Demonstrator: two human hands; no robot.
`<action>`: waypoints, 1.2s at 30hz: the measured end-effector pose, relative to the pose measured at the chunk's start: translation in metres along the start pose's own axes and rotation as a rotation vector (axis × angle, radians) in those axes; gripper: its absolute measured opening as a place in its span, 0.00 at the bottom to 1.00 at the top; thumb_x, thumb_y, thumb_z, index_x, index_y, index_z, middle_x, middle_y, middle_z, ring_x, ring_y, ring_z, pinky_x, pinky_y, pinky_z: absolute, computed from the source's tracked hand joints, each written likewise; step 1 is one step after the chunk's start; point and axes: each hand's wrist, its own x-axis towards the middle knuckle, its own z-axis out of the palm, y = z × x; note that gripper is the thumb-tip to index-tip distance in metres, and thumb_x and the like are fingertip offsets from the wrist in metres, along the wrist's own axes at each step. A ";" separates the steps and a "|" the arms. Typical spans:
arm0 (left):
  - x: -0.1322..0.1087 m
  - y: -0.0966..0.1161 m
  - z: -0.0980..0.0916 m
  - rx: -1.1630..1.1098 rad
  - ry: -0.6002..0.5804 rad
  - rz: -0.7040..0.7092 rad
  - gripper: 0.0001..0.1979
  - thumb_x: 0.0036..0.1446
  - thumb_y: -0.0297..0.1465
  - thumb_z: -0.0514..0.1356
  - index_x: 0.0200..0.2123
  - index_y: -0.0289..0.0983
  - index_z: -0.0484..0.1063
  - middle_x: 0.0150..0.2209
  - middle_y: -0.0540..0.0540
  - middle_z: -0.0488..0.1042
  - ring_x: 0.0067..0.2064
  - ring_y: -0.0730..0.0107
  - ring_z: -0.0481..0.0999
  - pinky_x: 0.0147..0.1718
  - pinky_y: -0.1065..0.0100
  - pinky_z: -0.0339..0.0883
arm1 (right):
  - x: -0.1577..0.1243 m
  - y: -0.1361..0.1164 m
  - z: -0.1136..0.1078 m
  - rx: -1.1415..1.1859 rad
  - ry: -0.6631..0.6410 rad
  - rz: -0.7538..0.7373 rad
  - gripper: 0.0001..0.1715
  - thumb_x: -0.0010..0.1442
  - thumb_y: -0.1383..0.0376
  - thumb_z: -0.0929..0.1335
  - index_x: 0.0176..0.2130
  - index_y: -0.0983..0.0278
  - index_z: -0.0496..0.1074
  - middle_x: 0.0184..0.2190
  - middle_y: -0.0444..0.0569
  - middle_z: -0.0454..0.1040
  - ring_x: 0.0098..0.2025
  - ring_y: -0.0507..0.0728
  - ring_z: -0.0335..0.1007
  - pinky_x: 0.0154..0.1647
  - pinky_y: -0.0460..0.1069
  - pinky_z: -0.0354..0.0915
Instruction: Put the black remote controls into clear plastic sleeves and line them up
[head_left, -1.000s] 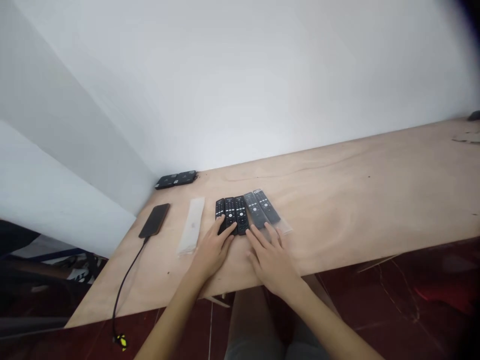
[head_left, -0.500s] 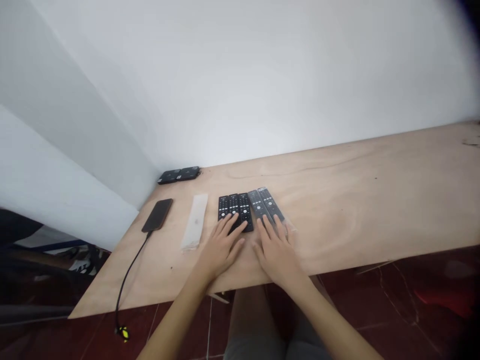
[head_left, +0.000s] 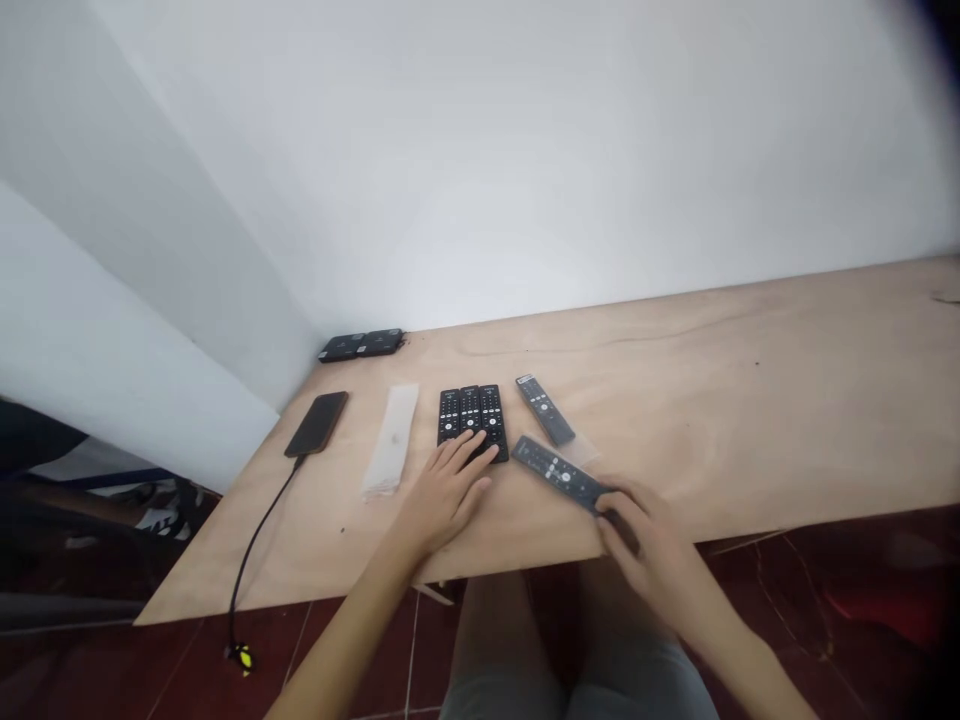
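Observation:
My right hand [head_left: 645, 540] grips the near end of a black remote [head_left: 559, 472], which points away to the left, near the table's front edge. My left hand [head_left: 444, 492] lies flat with spread fingers, its fingertips on the near ends of three black remotes [head_left: 471, 415] lined up side by side. One more remote in a clear plastic sleeve [head_left: 545, 410] lies alone to the right of that row.
An empty clear sleeve [head_left: 391, 440] lies left of the row. A black phone [head_left: 317, 423] with a cable running off the edge sits near the table's left corner. Two flat black devices [head_left: 362, 345] rest against the wall. The wooden table [head_left: 750, 400] stretches right.
My right hand has pulled one remote out of the row, towards me and to the right, and closed on its end. The left hand stays on the row.

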 end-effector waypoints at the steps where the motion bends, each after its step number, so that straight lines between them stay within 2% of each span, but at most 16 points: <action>1: 0.000 0.000 -0.001 -0.001 0.031 0.010 0.24 0.79 0.33 0.54 0.74 0.42 0.66 0.76 0.40 0.64 0.77 0.48 0.60 0.74 0.41 0.60 | -0.001 0.010 -0.009 0.041 -0.022 0.011 0.07 0.73 0.65 0.67 0.49 0.56 0.75 0.61 0.55 0.76 0.63 0.69 0.73 0.66 0.67 0.70; 4: 0.000 0.008 -0.004 -0.014 0.170 0.023 0.19 0.77 0.28 0.55 0.66 0.40 0.73 0.65 0.38 0.76 0.69 0.50 0.70 0.68 0.44 0.67 | -0.002 0.029 -0.031 0.164 -0.078 0.015 0.14 0.71 0.65 0.70 0.55 0.55 0.75 0.60 0.54 0.78 0.64 0.68 0.74 0.67 0.68 0.70; 7: 0.001 0.029 -0.008 -0.060 0.256 0.040 0.13 0.74 0.26 0.58 0.56 0.40 0.77 0.52 0.39 0.80 0.58 0.51 0.75 0.60 0.47 0.72 | 0.003 0.025 -0.036 0.234 -0.110 -0.011 0.23 0.69 0.67 0.70 0.61 0.53 0.75 0.61 0.53 0.78 0.65 0.68 0.73 0.70 0.68 0.68; 10: -0.002 0.054 -0.010 -0.142 0.190 0.035 0.09 0.72 0.31 0.64 0.53 0.41 0.77 0.50 0.39 0.79 0.56 0.51 0.76 0.57 0.49 0.74 | 0.012 0.005 -0.027 0.299 -0.199 -0.028 0.31 0.66 0.71 0.71 0.64 0.51 0.75 0.63 0.51 0.78 0.67 0.67 0.72 0.72 0.67 0.67; 12: -0.007 0.066 -0.009 -0.187 0.125 0.006 0.17 0.68 0.36 0.69 0.57 0.41 0.77 0.53 0.39 0.79 0.57 0.48 0.76 0.57 0.48 0.74 | 0.019 -0.009 -0.017 0.352 -0.258 -0.027 0.35 0.65 0.73 0.71 0.67 0.50 0.74 0.64 0.50 0.77 0.68 0.67 0.71 0.73 0.66 0.66; 14: -0.014 0.069 -0.008 -0.219 0.072 -0.036 0.24 0.65 0.39 0.73 0.61 0.43 0.75 0.55 0.40 0.79 0.58 0.48 0.76 0.57 0.48 0.75 | 0.025 -0.016 -0.009 0.410 -0.314 -0.031 0.38 0.65 0.72 0.72 0.68 0.48 0.73 0.65 0.49 0.76 0.69 0.66 0.69 0.74 0.66 0.65; 16: -0.023 0.066 -0.010 -0.259 0.028 -0.092 0.24 0.65 0.40 0.72 0.61 0.45 0.75 0.55 0.41 0.79 0.57 0.49 0.77 0.56 0.49 0.76 | 0.028 -0.014 -0.004 0.467 -0.364 -0.034 0.38 0.66 0.71 0.73 0.70 0.48 0.71 0.68 0.49 0.74 0.71 0.66 0.67 0.76 0.66 0.63; 19: -0.034 0.056 -0.016 -0.337 -0.031 -0.182 0.19 0.67 0.39 0.71 0.58 0.46 0.77 0.55 0.42 0.79 0.56 0.52 0.79 0.56 0.52 0.76 | 0.029 0.000 -0.004 0.533 -0.369 0.020 0.37 0.68 0.69 0.71 0.72 0.49 0.70 0.69 0.50 0.74 0.70 0.66 0.70 0.75 0.66 0.63; 21: -0.039 0.050 -0.021 -0.373 -0.038 -0.230 0.17 0.67 0.39 0.71 0.56 0.45 0.77 0.55 0.42 0.79 0.56 0.52 0.79 0.55 0.52 0.77 | 0.030 0.009 -0.008 0.565 -0.299 0.100 0.32 0.71 0.67 0.69 0.70 0.52 0.71 0.63 0.51 0.79 0.64 0.65 0.76 0.71 0.66 0.69; 23: -0.043 0.046 -0.024 -0.385 -0.010 -0.262 0.16 0.67 0.39 0.71 0.55 0.44 0.77 0.54 0.41 0.79 0.55 0.51 0.80 0.55 0.52 0.77 | 0.031 0.013 -0.013 0.584 -0.215 0.149 0.24 0.73 0.63 0.69 0.65 0.55 0.76 0.57 0.52 0.82 0.59 0.65 0.79 0.67 0.64 0.72; 26: -0.048 0.045 -0.021 -0.398 0.043 -0.319 0.17 0.68 0.41 0.69 0.56 0.44 0.76 0.53 0.42 0.80 0.55 0.50 0.80 0.54 0.52 0.77 | 0.033 0.007 -0.020 0.595 -0.178 0.086 0.13 0.75 0.59 0.70 0.53 0.56 0.82 0.59 0.53 0.81 0.64 0.66 0.76 0.70 0.63 0.69; 28: -0.050 0.045 -0.017 -0.418 0.067 -0.372 0.17 0.69 0.42 0.68 0.56 0.44 0.75 0.52 0.42 0.80 0.53 0.51 0.81 0.50 0.54 0.79 | 0.034 0.000 -0.022 0.606 -0.206 0.050 0.12 0.75 0.57 0.70 0.51 0.56 0.83 0.63 0.54 0.78 0.68 0.66 0.72 0.73 0.64 0.66; 31: -0.051 0.047 -0.015 -0.426 0.081 -0.404 0.17 0.69 0.43 0.67 0.56 0.44 0.75 0.51 0.43 0.81 0.52 0.52 0.82 0.48 0.56 0.79 | 0.034 -0.008 -0.019 0.663 -0.233 0.083 0.13 0.75 0.55 0.71 0.52 0.55 0.83 0.67 0.54 0.74 0.70 0.67 0.70 0.74 0.64 0.64; 33: -0.051 0.048 -0.015 -0.414 0.074 -0.388 0.16 0.69 0.42 0.68 0.56 0.44 0.75 0.52 0.44 0.81 0.53 0.53 0.82 0.51 0.56 0.78 | 0.034 -0.010 -0.015 0.724 -0.204 0.126 0.13 0.74 0.53 0.72 0.51 0.55 0.83 0.66 0.54 0.75 0.69 0.67 0.70 0.74 0.64 0.64; 36: -0.049 0.049 -0.016 -0.403 0.074 -0.373 0.16 0.69 0.42 0.68 0.56 0.45 0.75 0.52 0.44 0.81 0.54 0.53 0.81 0.52 0.56 0.77 | 0.034 -0.011 -0.009 0.804 -0.139 0.195 0.15 0.72 0.51 0.74 0.51 0.56 0.81 0.60 0.55 0.79 0.63 0.66 0.75 0.67 0.61 0.70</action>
